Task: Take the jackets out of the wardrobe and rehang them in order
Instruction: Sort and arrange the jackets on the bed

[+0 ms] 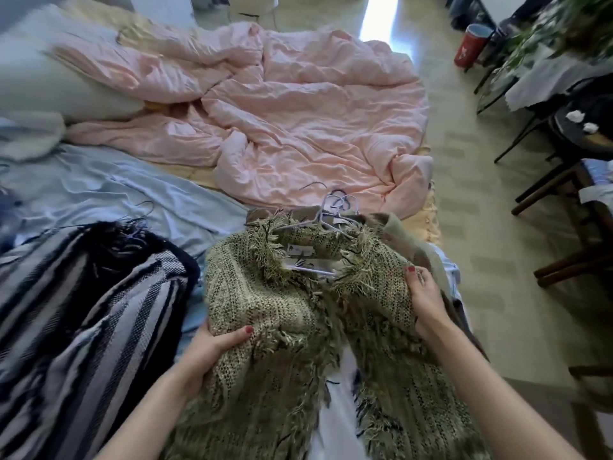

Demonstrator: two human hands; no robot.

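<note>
Left hand (212, 346): gripping the olive-green fringed knit jacket (265, 320) at its left front, thumb on top.
Right hand (426, 298): pinching the other shoulder, probably keeping it spread.
White wire hanger (318, 224): sitting inside the collar.
Striped black-and-grey woven jacket (83, 310): lying beside, on the bed.

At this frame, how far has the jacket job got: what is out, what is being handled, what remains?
Done: jackets are out on the bed, including a black and grey striped woven jacket. In hand: the left hand and right hand each grip a side of a green fringed tweed jacket, on its white wire hanger atop a pile. Left: no wardrobe in view, so rehanging in order looks not yet begun.
</note>
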